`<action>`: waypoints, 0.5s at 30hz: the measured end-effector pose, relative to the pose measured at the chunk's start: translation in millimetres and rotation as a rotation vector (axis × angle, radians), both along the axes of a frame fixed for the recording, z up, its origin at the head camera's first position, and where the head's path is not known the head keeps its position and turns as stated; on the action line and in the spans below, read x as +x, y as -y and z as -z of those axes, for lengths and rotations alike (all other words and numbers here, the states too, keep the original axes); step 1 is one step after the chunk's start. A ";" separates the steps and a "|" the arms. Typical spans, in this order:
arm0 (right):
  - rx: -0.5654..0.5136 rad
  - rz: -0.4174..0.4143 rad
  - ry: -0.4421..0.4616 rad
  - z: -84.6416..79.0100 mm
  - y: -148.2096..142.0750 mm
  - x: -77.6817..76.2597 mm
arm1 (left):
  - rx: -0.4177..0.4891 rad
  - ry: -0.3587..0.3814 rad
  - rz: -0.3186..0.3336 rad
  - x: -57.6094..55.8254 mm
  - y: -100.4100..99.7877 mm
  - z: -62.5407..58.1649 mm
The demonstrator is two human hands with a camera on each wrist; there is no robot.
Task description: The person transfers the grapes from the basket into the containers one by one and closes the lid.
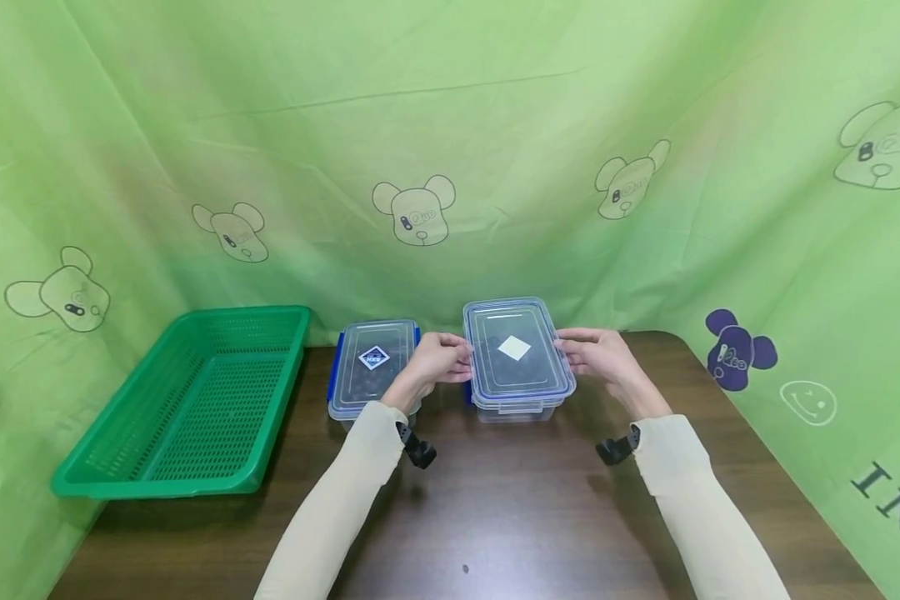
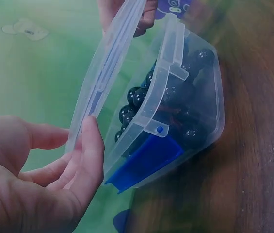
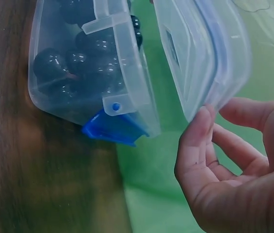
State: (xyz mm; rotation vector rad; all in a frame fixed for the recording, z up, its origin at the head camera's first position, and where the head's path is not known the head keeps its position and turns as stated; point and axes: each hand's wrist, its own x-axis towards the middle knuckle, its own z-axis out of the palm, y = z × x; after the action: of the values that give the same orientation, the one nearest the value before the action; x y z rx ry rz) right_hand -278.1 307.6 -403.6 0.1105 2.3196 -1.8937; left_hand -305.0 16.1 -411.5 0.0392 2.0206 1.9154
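Note:
A clear plastic lid with a white diamond sticker is lifted off its box, a gap showing between them in both wrist views. My left hand pinches the lid's left edge between thumb and fingers. On the opposite edge, my right hand pinches it the same way. Glossy black balls lie inside the box, which stands on the table. Its blue side clip hangs unfastened. Just left of my left hand sits a second lidded box with a blue-and-white diamond label.
A green slotted plastic basket stands at the left of the dark wooden table. Behind the table hangs a green cloth printed with bear heads, close to the boxes' far sides.

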 end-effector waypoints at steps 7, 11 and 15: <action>0.002 0.053 0.001 4.9 4.6 -4.5 | 0.006 0.001 -0.020 -3.3 -3.6 -0.7; -0.019 0.060 0.006 7.8 6.9 -6.6 | 0.009 -0.003 -0.037 -4.5 -3.5 -1.6; -0.030 0.055 0.005 9.7 8.8 -8.4 | 0.006 0.003 -0.044 -3.9 -0.6 -1.2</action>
State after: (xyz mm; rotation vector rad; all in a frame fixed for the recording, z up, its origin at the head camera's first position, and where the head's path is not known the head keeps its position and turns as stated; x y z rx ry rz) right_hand -286.6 298.7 -413.3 0.1779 2.3065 -1.9509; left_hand -308.9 16.7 -410.3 -0.0066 2.0295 1.9474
